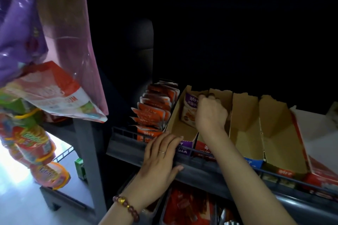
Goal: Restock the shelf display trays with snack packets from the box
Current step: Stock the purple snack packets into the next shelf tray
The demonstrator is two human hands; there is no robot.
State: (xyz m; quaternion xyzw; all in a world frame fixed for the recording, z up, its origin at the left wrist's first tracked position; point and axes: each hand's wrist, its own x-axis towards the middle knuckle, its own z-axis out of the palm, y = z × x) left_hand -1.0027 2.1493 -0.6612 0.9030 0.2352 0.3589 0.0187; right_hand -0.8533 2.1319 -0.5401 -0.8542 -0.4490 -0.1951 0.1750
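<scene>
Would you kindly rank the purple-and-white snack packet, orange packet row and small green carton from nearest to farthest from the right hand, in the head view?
1. Purple-and-white snack packet, held by the right hand.
2. Orange packet row, next tray left.
3. Small green carton, far lower left.

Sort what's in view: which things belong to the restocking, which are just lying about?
Job: purple packet, right hand pinching it, left hand on the shelf edge, cardboard trays, orange packets.
Lying about: hanging snack bags, green carton.
</scene>
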